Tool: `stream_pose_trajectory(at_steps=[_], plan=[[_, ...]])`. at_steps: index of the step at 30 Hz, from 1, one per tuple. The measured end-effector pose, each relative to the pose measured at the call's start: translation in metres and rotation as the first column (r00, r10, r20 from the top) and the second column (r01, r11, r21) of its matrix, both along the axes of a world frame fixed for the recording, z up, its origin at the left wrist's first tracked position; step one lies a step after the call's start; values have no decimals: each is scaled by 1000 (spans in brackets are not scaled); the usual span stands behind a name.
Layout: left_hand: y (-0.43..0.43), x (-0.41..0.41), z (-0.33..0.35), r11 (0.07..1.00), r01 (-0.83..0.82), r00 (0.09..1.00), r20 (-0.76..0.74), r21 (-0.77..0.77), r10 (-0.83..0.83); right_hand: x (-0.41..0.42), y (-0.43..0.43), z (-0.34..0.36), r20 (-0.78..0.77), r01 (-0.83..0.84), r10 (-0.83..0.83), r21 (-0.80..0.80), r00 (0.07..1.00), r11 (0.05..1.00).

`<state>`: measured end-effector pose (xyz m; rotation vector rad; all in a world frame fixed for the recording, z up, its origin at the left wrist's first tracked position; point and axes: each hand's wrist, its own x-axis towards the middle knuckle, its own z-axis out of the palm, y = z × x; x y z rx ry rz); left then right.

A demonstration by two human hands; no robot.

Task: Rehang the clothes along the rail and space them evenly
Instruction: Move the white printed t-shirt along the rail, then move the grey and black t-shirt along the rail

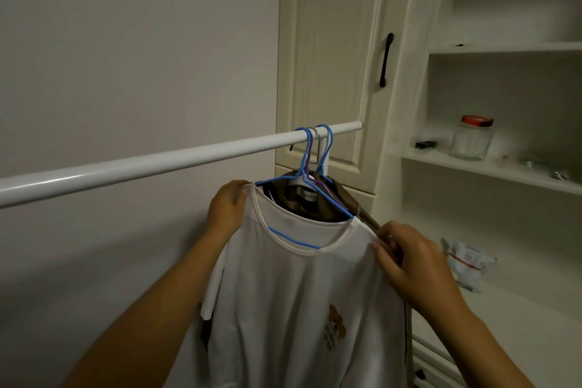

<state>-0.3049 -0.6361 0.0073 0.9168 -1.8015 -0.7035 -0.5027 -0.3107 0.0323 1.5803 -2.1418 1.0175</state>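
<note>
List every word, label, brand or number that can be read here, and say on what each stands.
Nothing here can be read for certain.
Neck label of the brown garment behind the white T-shirt: one printed line, too small.
Bear print on the white T-shirt: dark marks below it, blurred.
White packet on the counter: red marks, blurred.

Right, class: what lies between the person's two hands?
In the head view, between the left hand and right hand stretches the neckline of the white T-shirt, with a blue hanger showing inside it and darker clothes behind.
</note>
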Motion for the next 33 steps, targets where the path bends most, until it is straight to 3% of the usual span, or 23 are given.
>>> stream_pose_trajectory(at_steps=[5, 9, 14, 21, 25, 28, 33], plan=[[38, 23, -13, 996, -84, 996, 6, -7, 84, 3, 17, 2, 91, -101, 115, -148, 989, 984], [84, 54, -38, 990, -126, 991, -41, 61, 128, 21, 29, 6, 74, -316, 363, -354, 929, 880], [150, 104, -49, 986, -165, 986, 8, 39, 164, 50, 22, 6, 146, -562, 647, -380, 748, 735], [270, 173, -56, 947, -320, 941, 100, -39, 322, 104, 0, -30, 420, -725, 797, -364, 433, 585], [343, 217, -53, 886, -441, 872, 167, -144, 461, 155, -8, -50, 525, -800, 804, -335, 280, 497], [387, 248, -41, 803, -537, 767, 247, -259, 593, 196, -6, -59, 596, -836, 781, -321, 187, 445], [437, 304, -6, 607, -660, 602, 173, -443, 780, 268, 10, -72, 656, -892, 754, -314, 42, 324]])
